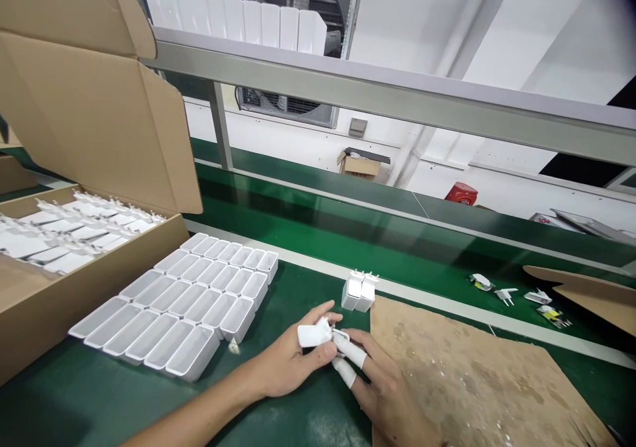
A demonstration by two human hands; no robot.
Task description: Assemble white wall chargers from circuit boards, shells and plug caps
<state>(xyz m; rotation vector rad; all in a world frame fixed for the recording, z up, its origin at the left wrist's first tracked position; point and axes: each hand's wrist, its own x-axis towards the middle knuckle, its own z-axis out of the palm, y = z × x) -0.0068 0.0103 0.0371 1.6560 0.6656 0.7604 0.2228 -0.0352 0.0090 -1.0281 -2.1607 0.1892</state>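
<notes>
In the lower middle of the head view, my left hand (291, 361) holds a small white plastic part (314, 334) between thumb and fingers. My right hand (385, 384), with white covers on two fingers, meets it from the right and grips the same part's right end. Fingers hide some of that end. Just beyond my hands, two white housings with plug pins (360, 291) stand side by side. Rows of open white housings (171, 301) cover the green table on the left.
An open cardboard box (163, 242) of white plug parts is at the left. A stained cardboard sheet (462, 374) lies at the right. Several loose plug pieces (505, 295) lie on the green belt (298, 228). A metal rail (377, 83) crosses above.
</notes>
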